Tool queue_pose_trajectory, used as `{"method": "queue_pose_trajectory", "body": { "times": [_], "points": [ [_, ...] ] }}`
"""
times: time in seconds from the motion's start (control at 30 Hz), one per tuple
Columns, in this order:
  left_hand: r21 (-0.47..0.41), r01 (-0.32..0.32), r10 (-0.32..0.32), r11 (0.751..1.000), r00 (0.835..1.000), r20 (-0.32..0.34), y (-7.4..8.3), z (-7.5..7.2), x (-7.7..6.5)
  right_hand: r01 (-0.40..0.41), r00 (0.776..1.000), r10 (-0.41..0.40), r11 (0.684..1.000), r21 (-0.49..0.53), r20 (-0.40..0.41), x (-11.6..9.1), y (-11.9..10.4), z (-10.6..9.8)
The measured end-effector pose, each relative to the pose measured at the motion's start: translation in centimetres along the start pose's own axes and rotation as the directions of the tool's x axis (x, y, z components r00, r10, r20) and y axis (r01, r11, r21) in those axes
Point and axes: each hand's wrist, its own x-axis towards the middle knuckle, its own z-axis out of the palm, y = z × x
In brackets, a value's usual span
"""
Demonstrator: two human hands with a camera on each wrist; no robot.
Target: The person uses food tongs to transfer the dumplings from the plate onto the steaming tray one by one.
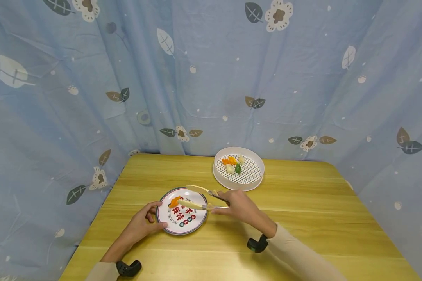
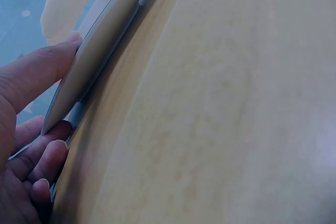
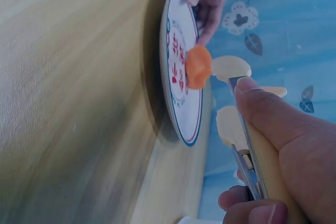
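Observation:
A white plate [image 1: 197, 220] with red characters and a dark rim lies on the table. My left hand [image 1: 140, 222] pinches its left edge, thumb [image 2: 47, 64] on the rim and fingers curled beneath. My right hand [image 1: 240, 207] grips a pair of tongs [image 1: 193, 204] with cream tips, held over the plate's right side. The arms of the tongs stand apart. One tip, seen as a pale paddle [image 3: 231, 68] in the right wrist view, is close beside an orange food-like piece [image 1: 174, 201] at the plate's upper left; whether they touch, I cannot tell.
Behind the plate, to the right, stands a round white perforated tray [image 1: 256, 171] holding several small orange, white and green pieces [image 1: 237, 168]. The wooden table [image 1: 302, 210] ends at a blue patterned curtain [image 1: 211, 78] at the back and sides.

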Motion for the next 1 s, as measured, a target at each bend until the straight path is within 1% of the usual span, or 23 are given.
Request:
{"method": "queue_pose_trajectory", "body": {
  "times": [0.07, 0.27, 0.37, 0.7, 0.83, 1.0],
  "points": [
    [0.002, 0.000, 0.000, 1.000, 1.000, -0.001, 0.0, 0.0, 0.1, 0.001, 1.000, -0.001, 1.000, -0.003, 0.003, 0.0, -0.2, 0.2],
    [-0.009, -0.001, 0.001, 1.000, 1.000, 0.006, 0.0, 0.0, 0.0, 0.044, 0.999, -0.044, 0.999, -0.012, 0.002, 0.1, -0.4, 0.8],
    [-0.011, -0.003, 0.003, 1.000, 1.000, 0.009, 0.0, -0.1, -0.1, 0.051, 0.999, -0.051, 0.999, -0.017, 0.007, 0.2, -0.5, 1.1],
    [-0.006, -0.007, 0.007, 1.000, 1.000, 0.010, 0.0, 0.0, -0.1, 0.008, 0.999, -0.007, 1.000, -0.025, 0.048, 0.8, -0.8, 2.4],
    [-0.014, -0.011, 0.011, 1.000, 1.000, 0.013, 0.0, 0.0, 0.0, -0.006, 0.999, 0.007, 0.999, -0.034, 0.047, 0.8, -0.8, 2.7],
    [-0.029, -0.016, 0.017, 0.999, 1.000, 0.018, -0.1, -0.1, 0.0, 0.008, 1.000, -0.007, 0.998, -0.060, 0.026, 0.9, -0.9, 2.9]
  ]
}}
